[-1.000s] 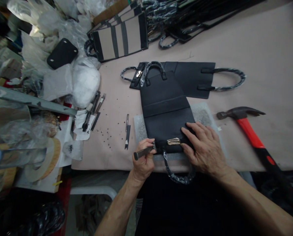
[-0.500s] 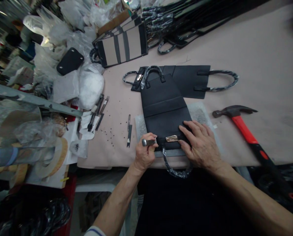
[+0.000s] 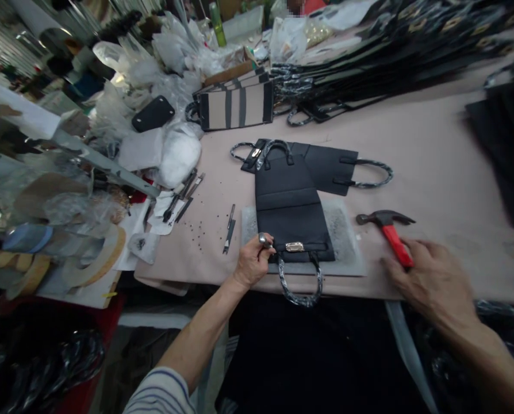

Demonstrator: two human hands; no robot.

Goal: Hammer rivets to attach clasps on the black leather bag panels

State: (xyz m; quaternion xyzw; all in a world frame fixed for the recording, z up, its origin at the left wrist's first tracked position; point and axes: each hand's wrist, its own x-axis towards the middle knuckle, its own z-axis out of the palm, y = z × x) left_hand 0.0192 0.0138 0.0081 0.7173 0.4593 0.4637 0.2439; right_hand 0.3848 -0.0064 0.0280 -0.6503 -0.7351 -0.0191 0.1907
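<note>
Tools (image 3: pixel 187 194) lay beside scattered dark bits (image 3: pixel 192 233). The left hand (image 3: pixel 253 259) pinched a metal rod (image 3: pixel 263 238) at the left edge of a black bag piece (image 3: pixel 289 215), its gold clasp (image 3: pixel 294 246) toward the person, all flat on a pale slab (image 3: pixel 347 236). The right hand (image 3: pixel 433 276) covered a hammer (image 3: pixel 395 242) handle; whether its fingers gripped could not be told.

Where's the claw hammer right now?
In the head view, the claw hammer is right of the grey slab, partly covered by the right hand.
</note>
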